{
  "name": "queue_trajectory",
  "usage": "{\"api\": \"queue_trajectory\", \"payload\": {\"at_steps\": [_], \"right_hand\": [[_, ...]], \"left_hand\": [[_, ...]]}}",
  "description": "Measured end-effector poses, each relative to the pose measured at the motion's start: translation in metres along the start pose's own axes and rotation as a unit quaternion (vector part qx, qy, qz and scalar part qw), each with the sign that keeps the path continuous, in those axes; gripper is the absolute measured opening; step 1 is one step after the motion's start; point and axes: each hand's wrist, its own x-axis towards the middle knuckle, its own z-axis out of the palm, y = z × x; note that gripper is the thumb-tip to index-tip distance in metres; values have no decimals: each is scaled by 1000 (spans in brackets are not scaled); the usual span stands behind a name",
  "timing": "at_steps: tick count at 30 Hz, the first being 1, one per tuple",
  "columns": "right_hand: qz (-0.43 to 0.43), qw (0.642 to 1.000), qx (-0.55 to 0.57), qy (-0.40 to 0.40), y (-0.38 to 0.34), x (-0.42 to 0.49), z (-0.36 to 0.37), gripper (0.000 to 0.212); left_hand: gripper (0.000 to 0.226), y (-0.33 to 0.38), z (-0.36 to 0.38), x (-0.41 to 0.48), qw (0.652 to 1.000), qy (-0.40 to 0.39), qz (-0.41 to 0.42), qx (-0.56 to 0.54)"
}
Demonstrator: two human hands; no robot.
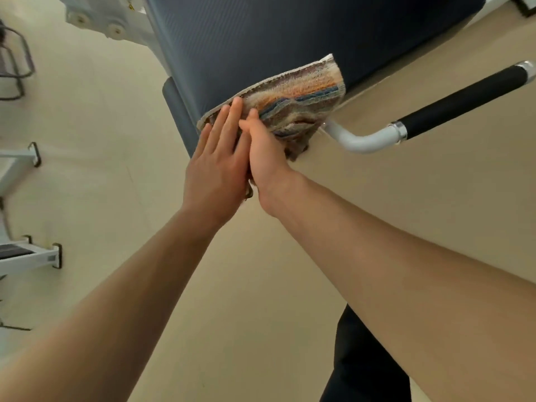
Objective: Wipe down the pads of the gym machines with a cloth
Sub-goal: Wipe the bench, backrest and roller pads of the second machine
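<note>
A dark navy pad (261, 44) of a white-framed gym machine fills the upper middle of the head view. A striped multicoloured cloth (298, 97) lies folded over the pad's near edge. My left hand (217, 163) rests flat on the cloth's left end, fingers together and stretched out. My right hand (265, 152) presses against the cloth from the right side, thumb up; its fingers are hidden under the fabric, which hangs below the pad edge.
A white bent bar with a black foam handle (461, 103) sticks out to the right of the pad. White frames of other machines (29, 253) stand at the left edge on the beige floor (95, 140). A dark trouser leg (362, 358) shows at the bottom right.
</note>
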Motion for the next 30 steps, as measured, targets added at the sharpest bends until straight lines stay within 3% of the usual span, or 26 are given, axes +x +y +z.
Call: {"api": "queue_trajectory", "payload": {"at_steps": [3,5,7,10,13,16,19,23,28,30], "right_hand": [[9,993,-96,-61,8,-3,-6,55],[13,988,-121,-92,7,-10,-18,41],[-25,979,-191,-63,4,-18,-26,36],[-150,923,-343,87,6,-25,-41,25],[-348,846,-383,125,21,-29,-58,29],[-479,709,-511,86,42,-14,-72,63],[-505,542,-665,94,48,4,-79,68],[-556,308,-766,98,28,28,-86,65],[-598,141,-789,1,-22,58,-70,68],[-608,70,-790,-38,-34,64,-63,70]], "left_hand": [[68,5,13,-29,994,59,-81,-43],[69,17,20,-35,976,105,-156,-112],[69,34,22,-31,939,145,-237,-202],[70,57,21,-21,862,183,-357,-310],[72,70,34,-14,786,248,-430,-369],[68,82,52,-13,712,293,-485,-414],[72,86,69,-7,656,290,-507,-479],[72,72,80,-5,642,294,-466,-533],[71,51,93,-20,656,254,-382,-599],[62,47,91,-22,634,253,-365,-633]]}}
